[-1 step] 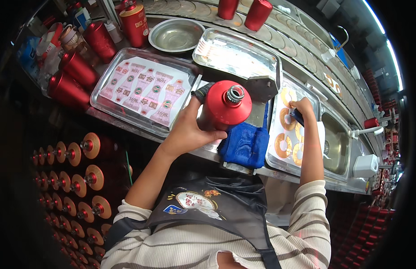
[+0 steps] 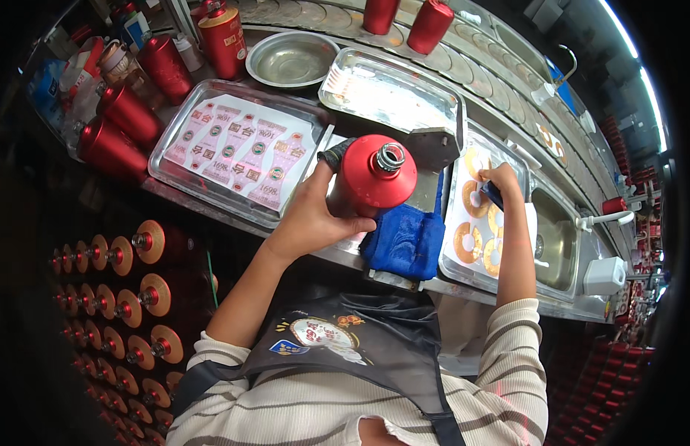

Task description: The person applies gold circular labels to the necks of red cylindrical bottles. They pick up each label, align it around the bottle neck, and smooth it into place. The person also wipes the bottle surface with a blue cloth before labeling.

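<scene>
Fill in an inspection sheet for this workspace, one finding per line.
Surface: metal worktop with metal trays on it.
Job's things: red bottle, uncapped; gold ring labels on a sheet in the right-hand tray; pink label sheet in the left-hand tray.
Clutter: blue cloth, metal basin, other red bottles at left.
Hands: left hand holds the bottle; right hand is at the ring labels, grip unclear.
Cables: nothing clearly seen.
Surroundings: sink at right, rows of gold-collared bottles lower left.
</scene>
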`<state>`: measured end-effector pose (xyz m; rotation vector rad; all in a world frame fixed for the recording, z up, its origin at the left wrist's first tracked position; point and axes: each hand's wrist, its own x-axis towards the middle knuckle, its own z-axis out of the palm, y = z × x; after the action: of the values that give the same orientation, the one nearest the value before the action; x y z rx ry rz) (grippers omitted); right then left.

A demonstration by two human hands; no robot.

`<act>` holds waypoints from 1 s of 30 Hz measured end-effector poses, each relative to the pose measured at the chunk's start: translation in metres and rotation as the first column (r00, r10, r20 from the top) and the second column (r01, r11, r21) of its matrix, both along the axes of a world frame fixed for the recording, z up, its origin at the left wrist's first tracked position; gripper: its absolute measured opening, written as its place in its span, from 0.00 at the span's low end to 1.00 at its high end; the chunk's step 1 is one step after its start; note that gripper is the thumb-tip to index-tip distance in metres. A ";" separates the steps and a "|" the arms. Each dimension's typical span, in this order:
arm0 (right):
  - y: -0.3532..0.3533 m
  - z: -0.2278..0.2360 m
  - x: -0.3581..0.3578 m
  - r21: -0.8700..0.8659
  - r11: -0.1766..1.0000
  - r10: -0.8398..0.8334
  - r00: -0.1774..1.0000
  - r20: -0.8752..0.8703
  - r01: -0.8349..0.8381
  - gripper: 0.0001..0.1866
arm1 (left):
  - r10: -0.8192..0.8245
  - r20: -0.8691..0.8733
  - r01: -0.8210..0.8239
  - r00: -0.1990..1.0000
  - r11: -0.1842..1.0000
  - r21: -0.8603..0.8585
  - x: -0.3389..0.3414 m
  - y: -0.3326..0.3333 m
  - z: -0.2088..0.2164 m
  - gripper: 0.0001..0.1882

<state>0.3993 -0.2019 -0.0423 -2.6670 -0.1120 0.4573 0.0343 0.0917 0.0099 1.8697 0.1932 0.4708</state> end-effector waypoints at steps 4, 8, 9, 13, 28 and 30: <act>-0.019 -0.021 0.021 0.171 0.985 0.002 0.994 0.110 -0.021 0.15 | -0.010 0.120 0.012 0.993 1.000 -0.017 0.006 0.000 -0.001 0.50; -0.017 -0.017 0.014 0.149 0.988 -0.004 0.944 0.331 -0.048 0.11 | -0.020 0.061 0.021 0.998 1.000 -0.023 0.006 0.004 -0.004 0.50; -0.022 -0.012 0.010 0.131 0.990 0.000 0.915 0.403 -0.058 0.12 | -0.004 0.033 0.004 0.999 1.000 0.014 0.006 0.002 -0.004 0.50; -0.027 0.018 -0.010 0.160 0.979 0.031 0.872 0.488 -0.125 0.11 | 0.046 -0.002 -0.045 0.999 0.995 0.090 0.005 -0.004 -0.001 0.51; 0.055 0.155 -0.298 0.899 0.345 0.446 0.890 0.096 -0.269 0.20 | -0.146 0.237 0.267 0.961 0.245 -0.932 -0.042 -0.078 0.065 0.25; 0.059 0.153 -0.295 0.877 0.327 0.464 0.868 0.176 -0.352 0.20 | 0.017 0.235 0.184 0.972 0.571 -0.800 -0.042 -0.073 0.073 0.24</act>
<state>0.1043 -0.1431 0.1108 -1.4845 -0.7964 0.4980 -0.0072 0.0184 0.0830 0.8763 0.1357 0.4126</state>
